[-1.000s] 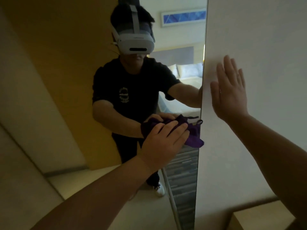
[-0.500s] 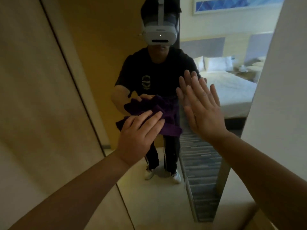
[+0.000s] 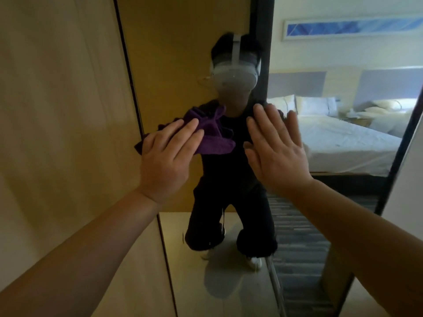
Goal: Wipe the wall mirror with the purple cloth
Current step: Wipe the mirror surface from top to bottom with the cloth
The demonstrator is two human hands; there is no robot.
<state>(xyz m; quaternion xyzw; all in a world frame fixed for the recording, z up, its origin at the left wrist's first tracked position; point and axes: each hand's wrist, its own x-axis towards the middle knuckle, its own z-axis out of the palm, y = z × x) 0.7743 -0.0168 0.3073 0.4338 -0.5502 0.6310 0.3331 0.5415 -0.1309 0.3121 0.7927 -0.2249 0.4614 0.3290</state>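
Note:
The tall wall mirror (image 3: 332, 202) fills the middle and right of the view, with a thin dark edge on each side. My left hand (image 3: 168, 156) presses the crumpled purple cloth (image 3: 212, 138) flat against the glass near the mirror's left edge, fingers spread over it. My right hand (image 3: 277, 152) rests open, palm flat on the glass, just right of the cloth. The reflection shows a person in dark clothes with a white headset.
A beige wood-panel wall (image 3: 57, 133) runs along the left of the mirror. A white wall (image 3: 412, 179) borders its right edge. The glass reflects a bed with white sheets, a striped carpet and a framed blue picture.
The view has swung left so the mirror faces me. My left hand carried the cloth up and left across the glass. My right hand left the white wall and now lies on the mirror.

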